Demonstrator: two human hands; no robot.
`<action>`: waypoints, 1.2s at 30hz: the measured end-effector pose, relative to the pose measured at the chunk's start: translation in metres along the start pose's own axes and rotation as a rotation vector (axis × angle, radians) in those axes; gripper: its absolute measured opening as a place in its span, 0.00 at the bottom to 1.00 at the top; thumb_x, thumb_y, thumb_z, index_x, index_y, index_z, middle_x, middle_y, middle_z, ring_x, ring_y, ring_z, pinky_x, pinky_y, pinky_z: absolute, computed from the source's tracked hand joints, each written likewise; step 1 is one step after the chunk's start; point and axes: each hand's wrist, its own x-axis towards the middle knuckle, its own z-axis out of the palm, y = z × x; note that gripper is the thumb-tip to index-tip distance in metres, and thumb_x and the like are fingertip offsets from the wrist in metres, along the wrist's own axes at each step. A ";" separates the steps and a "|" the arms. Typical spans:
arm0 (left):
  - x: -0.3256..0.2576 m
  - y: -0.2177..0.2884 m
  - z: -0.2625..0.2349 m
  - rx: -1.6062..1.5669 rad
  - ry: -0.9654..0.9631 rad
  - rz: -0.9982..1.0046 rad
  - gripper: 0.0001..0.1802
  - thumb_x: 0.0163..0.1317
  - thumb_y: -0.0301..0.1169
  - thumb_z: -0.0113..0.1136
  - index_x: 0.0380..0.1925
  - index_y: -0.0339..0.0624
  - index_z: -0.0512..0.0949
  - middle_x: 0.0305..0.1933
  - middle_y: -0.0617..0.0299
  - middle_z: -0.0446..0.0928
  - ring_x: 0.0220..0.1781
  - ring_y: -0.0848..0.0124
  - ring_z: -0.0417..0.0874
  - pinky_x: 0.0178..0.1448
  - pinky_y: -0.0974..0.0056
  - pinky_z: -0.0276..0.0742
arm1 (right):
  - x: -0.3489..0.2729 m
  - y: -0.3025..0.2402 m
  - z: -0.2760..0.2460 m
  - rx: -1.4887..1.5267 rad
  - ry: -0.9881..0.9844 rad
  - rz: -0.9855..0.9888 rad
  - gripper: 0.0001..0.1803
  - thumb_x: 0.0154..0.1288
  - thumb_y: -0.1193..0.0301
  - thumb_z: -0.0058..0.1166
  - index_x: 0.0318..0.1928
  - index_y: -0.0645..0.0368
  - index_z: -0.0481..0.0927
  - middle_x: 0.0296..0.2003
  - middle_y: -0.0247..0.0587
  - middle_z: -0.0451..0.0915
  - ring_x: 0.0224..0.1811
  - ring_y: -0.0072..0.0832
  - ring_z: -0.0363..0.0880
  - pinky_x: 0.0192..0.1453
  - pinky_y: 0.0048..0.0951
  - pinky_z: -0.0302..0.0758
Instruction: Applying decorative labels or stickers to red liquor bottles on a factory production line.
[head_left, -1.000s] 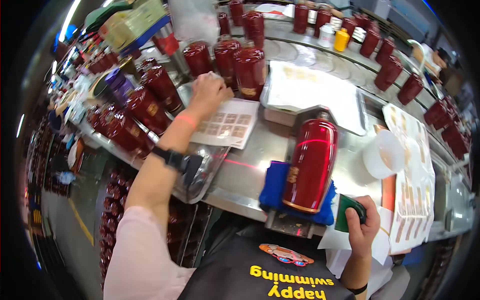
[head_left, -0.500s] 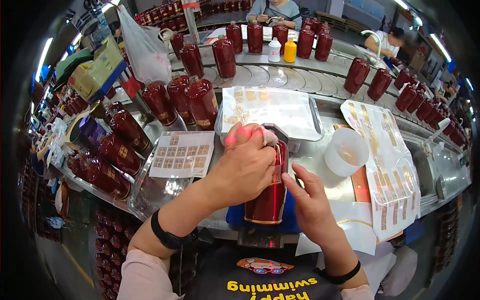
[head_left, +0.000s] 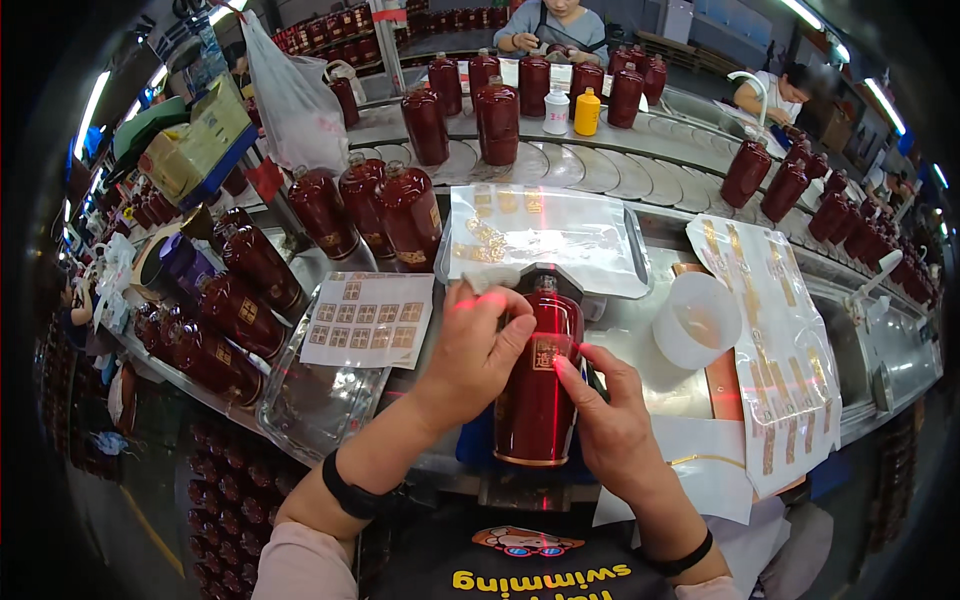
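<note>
A dark red glass bottle [head_left: 535, 420] lies tilted in front of me, its neck away from me. A square gold label [head_left: 549, 352] is on its upper body, and red light lines cross it. My left hand [head_left: 478, 345] is at the bottle's left shoulder, fingers closed on a small greyish-white cloth [head_left: 497, 279]; part of the cloth is hidden by the fingers. My right hand [head_left: 615, 420] is at the bottle's right side, thumb and forefinger apart, their tips touching the glass beside the label. The bottle's underside is hidden.
Behind the bottle, a tray [head_left: 640, 250] bears a gold sticker sheet [head_left: 560, 235]. Another sheet [head_left: 365, 315] lies left, a longer one [head_left: 775, 350] right beside a white plastic cup [head_left: 697, 320]. Red bottles [head_left: 408, 215] stand left and on the curved conveyor [head_left: 570, 165]; co-workers sit beyond.
My left hand has drawn back left with the cloth, uncovering the bottle's label and neck. My right thumb has come onto the label's edge. Bottles on the conveyor have shifted right.
</note>
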 end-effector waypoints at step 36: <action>-0.020 -0.018 0.038 -0.795 0.042 -0.250 0.37 0.65 0.33 0.67 0.65 0.34 0.55 0.63 0.50 0.64 0.65 0.66 0.68 0.70 0.60 0.65 | 0.003 -0.027 -0.007 0.766 0.082 0.611 0.17 0.74 0.73 0.49 0.59 0.65 0.71 0.41 0.37 0.79 0.41 0.19 0.75 0.47 0.24 0.74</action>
